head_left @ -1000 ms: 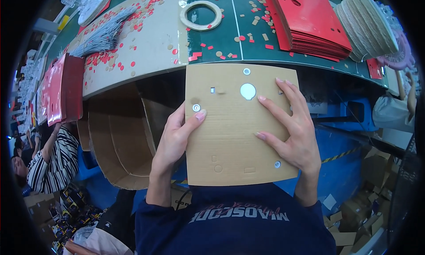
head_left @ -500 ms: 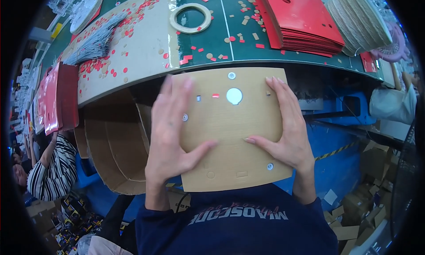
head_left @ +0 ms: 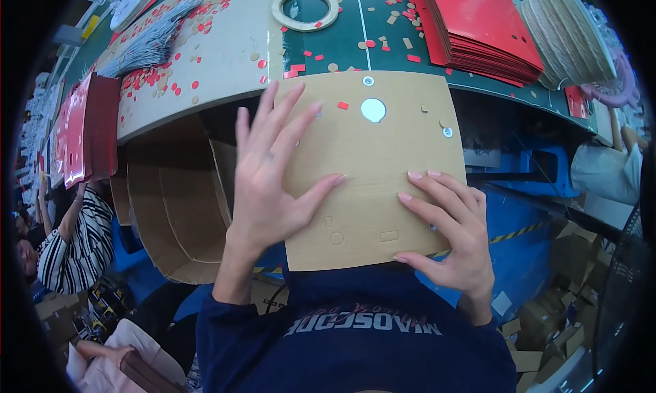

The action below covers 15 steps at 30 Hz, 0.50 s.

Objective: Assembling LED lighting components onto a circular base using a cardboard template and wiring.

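Note:
A tan cardboard sheet (head_left: pixel 376 154) lies in front of my chest, its far edge overlapping the table's front edge. It has a round cut-out near the far side, several small metal-ringed holes and scored outlines near the close edge. A small red scrap (head_left: pixel 342 105) rests on it. My left hand (head_left: pixel 270 181) is over the sheet's left edge, fingers spread and thumb reaching inward. At the lower right, my right hand (head_left: pixel 458 226) lies with spread fingers on the surface, its thumb by the near edge. Neither hand grips anything visibly.
On the table (head_left: pixel 321 45) are red and tan scraps, a tape roll (head_left: pixel 278 9), a red card stack (head_left: pixel 478 17), a cord spool (head_left: pixel 564 38) and a wire-tie bundle (head_left: pixel 147 48). An open cardboard box (head_left: pixel 160 202) stands below left. Other people sit at the left.
The sheet has shifted away from me, over the table edge. My right hand has slid from its upper right side to the lower right corner. My left fingers have spread wider.

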Available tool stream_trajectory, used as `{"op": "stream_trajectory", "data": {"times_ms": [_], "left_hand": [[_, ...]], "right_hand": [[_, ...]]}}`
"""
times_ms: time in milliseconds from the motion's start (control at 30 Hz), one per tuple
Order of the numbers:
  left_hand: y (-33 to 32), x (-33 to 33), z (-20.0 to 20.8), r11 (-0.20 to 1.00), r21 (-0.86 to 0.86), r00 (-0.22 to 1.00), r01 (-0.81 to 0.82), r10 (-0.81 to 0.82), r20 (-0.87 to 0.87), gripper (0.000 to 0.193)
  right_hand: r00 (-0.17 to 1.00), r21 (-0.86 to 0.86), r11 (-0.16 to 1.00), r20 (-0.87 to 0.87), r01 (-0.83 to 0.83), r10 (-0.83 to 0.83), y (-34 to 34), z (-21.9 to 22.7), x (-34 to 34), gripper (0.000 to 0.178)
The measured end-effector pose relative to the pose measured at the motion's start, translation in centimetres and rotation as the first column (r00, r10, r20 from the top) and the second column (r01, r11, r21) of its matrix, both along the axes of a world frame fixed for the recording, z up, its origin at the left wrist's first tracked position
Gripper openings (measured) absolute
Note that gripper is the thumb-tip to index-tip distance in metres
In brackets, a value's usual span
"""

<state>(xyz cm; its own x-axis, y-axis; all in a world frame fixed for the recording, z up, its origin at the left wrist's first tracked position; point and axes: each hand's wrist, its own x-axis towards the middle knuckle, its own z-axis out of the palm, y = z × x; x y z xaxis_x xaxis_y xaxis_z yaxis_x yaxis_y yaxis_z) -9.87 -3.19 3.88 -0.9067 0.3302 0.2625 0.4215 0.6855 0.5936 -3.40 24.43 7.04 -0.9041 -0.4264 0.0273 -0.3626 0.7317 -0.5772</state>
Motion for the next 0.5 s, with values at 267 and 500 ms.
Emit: {"op": "stream_trajectory", "data": {"times_ms": [267, 500], "left_hand": [[-0.2, 3.9, 1.6, 0.972, -0.086, 0.963, 0.219, -0.201, 0.178, 0.076], [-0.1, 4.6, 1.7, 0.977, -0.105, 0.964, 0.185, -0.16, 0.211, 0.075]], "right_hand": [[1.0, -0.071, 0.998, 0.017, -0.003, 0.005, 1.3, -0.3, -1.0, 0.066], [0.998, -0.161, 0.987, -0.054, 0.03, -0.04, 3.9, -1.1, -1.1, 0.051]]}}
